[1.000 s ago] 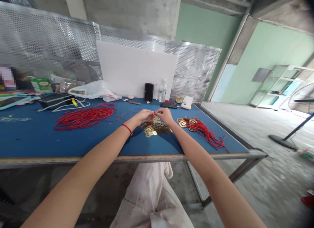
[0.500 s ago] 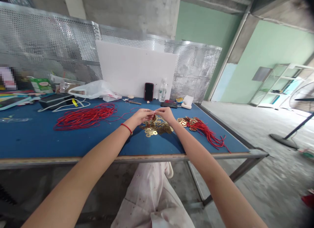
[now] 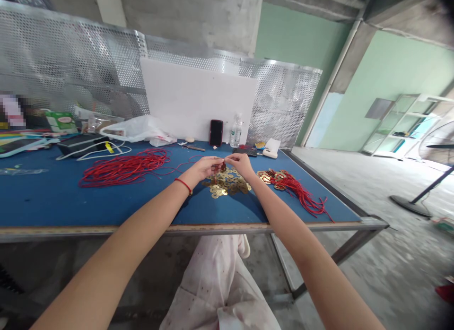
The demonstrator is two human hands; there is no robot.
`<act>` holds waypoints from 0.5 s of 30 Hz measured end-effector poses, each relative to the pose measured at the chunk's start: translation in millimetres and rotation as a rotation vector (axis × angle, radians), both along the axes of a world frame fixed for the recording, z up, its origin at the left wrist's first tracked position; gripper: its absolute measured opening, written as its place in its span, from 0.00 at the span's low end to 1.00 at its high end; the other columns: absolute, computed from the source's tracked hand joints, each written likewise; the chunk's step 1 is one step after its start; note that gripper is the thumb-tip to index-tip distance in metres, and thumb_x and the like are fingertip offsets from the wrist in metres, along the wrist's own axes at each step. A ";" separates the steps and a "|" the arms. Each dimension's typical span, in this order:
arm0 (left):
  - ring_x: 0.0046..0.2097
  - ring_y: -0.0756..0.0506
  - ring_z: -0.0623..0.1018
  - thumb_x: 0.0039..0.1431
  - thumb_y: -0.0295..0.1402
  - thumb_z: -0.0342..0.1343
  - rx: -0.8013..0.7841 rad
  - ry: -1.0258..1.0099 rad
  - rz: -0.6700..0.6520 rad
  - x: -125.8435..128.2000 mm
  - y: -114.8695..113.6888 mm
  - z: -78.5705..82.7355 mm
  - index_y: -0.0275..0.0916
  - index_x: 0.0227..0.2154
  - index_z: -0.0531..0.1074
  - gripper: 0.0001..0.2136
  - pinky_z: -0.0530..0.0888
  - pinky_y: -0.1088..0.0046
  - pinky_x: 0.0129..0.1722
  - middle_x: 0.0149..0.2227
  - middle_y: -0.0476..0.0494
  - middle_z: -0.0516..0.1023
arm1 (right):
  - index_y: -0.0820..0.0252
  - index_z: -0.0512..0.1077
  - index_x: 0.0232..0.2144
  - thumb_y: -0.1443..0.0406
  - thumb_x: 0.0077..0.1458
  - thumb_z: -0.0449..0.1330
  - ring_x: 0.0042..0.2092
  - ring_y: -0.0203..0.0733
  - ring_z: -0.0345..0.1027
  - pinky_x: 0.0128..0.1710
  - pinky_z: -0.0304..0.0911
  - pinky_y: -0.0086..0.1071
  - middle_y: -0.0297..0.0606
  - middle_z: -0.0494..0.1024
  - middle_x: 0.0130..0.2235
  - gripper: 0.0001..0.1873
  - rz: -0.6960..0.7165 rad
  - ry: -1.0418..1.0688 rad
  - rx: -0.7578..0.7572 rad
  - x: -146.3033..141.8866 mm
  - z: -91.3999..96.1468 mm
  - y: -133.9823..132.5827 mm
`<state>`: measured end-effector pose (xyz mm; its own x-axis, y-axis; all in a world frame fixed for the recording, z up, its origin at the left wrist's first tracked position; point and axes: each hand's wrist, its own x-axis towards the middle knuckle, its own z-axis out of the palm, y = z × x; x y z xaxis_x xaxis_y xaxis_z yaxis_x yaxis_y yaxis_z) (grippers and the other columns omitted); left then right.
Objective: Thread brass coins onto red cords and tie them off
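Observation:
Both hands meet above a heap of gold-coloured holed coins (image 3: pixel 232 184) on the blue table. My left hand (image 3: pixel 207 166), with a red bracelet at its wrist, is closed in a pinch on a red cord. My right hand (image 3: pixel 241 163) pinches at the same spot, its fingertips against those of the left. A small dark gold coin (image 3: pixel 223 168) hangs just below the fingertips. The cord between the fingers is mostly hidden. Left of the hands lies a loose bundle of red cord (image 3: pixel 124 169), from which one strand runs toward my left hand.
To the right, coins with red cords attached (image 3: pixel 294 186) lie in a bunch. A phone (image 3: pixel 216 133) and a water bottle (image 3: pixel 235 131) stand against the white board (image 3: pixel 198 98). A plastic bag (image 3: pixel 136 129) and a black box (image 3: pixel 83 144) sit at the back left.
The hands stay pinched together over the coins, with only slight finger movement. The coin below the fingertips hangs a little differently. The view has shifted very slightly.

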<state>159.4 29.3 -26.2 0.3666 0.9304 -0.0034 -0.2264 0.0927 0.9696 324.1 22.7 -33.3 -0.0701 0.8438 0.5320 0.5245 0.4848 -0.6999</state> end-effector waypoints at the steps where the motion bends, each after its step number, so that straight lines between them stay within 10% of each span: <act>1: 0.23 0.54 0.70 0.41 0.25 0.67 -0.002 -0.020 0.008 -0.3 -0.9 0.5 0.31 0.23 0.73 0.08 0.67 0.78 0.26 0.22 0.47 0.73 | 0.63 0.78 0.29 0.59 0.49 0.59 0.26 0.34 0.59 0.26 0.51 0.27 0.33 0.71 0.23 0.14 -0.016 0.001 0.011 0.1 1.5 -1.6; 15: 0.22 0.52 0.72 0.39 0.25 0.64 -0.038 0.021 0.173 1.1 6.9 -5.6 0.34 0.19 0.72 0.06 0.68 0.76 0.26 0.19 0.47 0.74 | 0.57 0.76 0.30 0.62 0.56 0.57 0.32 0.36 0.62 0.33 0.50 0.28 0.35 0.72 0.30 0.09 -0.002 -0.533 0.295 -19.7 2.4 -24.7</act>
<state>160.5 36.3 -31.8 0.2007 0.9786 -0.0458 -0.2221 0.0909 0.9708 304.5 -2.0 -30.9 -0.3898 0.6664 0.6356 0.7669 0.6171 -0.1766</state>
